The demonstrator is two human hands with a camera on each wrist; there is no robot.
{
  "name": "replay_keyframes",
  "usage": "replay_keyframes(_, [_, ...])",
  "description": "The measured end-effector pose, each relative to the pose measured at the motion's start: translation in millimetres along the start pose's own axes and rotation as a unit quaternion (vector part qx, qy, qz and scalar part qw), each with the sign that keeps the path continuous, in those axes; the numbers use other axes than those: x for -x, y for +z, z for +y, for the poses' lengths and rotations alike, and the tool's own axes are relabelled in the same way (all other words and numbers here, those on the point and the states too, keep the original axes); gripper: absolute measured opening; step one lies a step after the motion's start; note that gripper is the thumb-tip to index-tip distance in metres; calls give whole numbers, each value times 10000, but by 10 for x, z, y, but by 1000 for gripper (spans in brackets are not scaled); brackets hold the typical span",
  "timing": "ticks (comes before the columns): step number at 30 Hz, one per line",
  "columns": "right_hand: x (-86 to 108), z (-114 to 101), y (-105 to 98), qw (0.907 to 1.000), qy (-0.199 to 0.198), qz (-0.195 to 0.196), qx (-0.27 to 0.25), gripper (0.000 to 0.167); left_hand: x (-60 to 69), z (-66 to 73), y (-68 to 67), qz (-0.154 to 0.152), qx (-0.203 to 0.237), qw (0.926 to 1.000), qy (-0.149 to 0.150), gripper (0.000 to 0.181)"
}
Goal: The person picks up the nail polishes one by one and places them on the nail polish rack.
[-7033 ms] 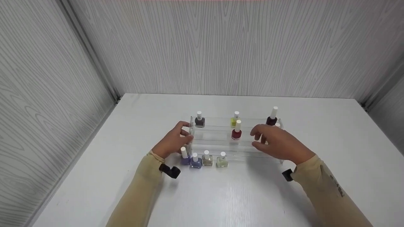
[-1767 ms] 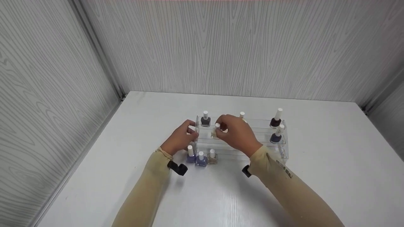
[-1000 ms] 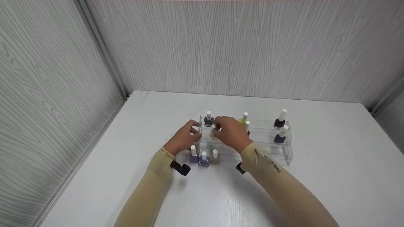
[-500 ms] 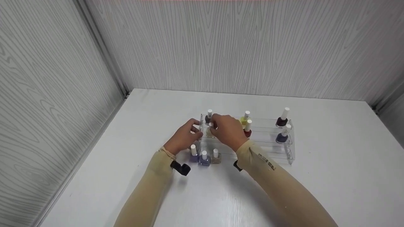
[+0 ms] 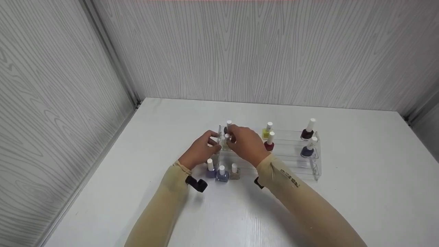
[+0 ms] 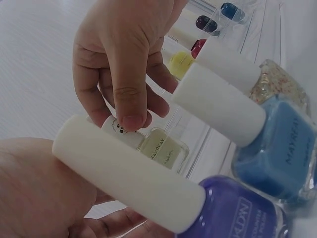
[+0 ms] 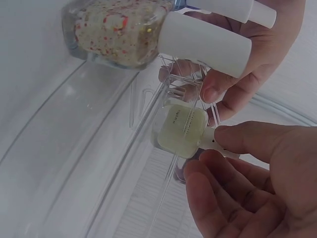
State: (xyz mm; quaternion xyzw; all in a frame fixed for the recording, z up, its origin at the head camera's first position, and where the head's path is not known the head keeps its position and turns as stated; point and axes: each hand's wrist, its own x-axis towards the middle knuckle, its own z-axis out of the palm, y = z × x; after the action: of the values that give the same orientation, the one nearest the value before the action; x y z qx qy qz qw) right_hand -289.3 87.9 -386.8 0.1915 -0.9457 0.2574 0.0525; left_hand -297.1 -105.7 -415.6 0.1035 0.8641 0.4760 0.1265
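Note:
My right hand (image 5: pixel 248 142) pinches the white cap of a pale yellow-green nail polish bottle (image 7: pixel 183 131) between thumb and fingers. That bottle stands on the middle tier of a clear stepped rack (image 5: pixel 289 159), near its left end. My left hand (image 5: pixel 199 151) holds the rack's left end panel, thumb in front and fingers behind. Just behind the right fingers, a dark grey bottle (image 5: pixel 225 130) on the top tier is partly hidden. Further right on the rack are a yellow bottle (image 5: pixel 266 133), a red bottle (image 5: pixel 269 146), a dark red bottle (image 5: pixel 307 133) and a dark blue bottle (image 5: pixel 307 151).
In front of the rack's left end stand a purple bottle (image 5: pixel 211 172), a blue bottle (image 5: pixel 222 176) and a glitter bottle (image 5: pixel 235 174), close together on the white table (image 5: pixel 219 219). A wood-grain panel (image 5: pixel 260 51) rises behind the table.
The pale bottle went from the table's front row onto the middle tier, then slid slightly left in my right hand. Since the oldest frame, my left hand has kept holding the rack.

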Motion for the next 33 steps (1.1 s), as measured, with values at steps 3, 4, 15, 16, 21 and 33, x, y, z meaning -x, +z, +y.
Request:
replay_keyframes(3, [91, 33, -36, 10000, -73, 21, 18, 21, 5, 2, 10, 4, 52, 10000, 2, 45])
replay_keyframes(4, [139, 48, -54, 9998, -173, 86, 51, 18, 10, 0, 12, 14, 53, 10000, 14, 46])
replay_keyframes(15, [672, 254, -91, 9949, -868, 499, 109, 9, 52, -23, -62, 106, -1, 9999, 24, 48])
replay_keyframes(16, [683, 256, -74, 9952, -890, 410, 53, 9, 50, -31, -68, 88, 23, 10000, 31, 48])
replay_keyframes(21, [684, 257, 12, 9952, -952, -153, -176, 16, 40, -45, -64, -32, 174, 9998, -19, 49])
replay_keyframes(33, [687, 258, 67, 9939, -788, -750, -172, 21, -11, -2, 15, -44, 109, 9999, -40, 48])
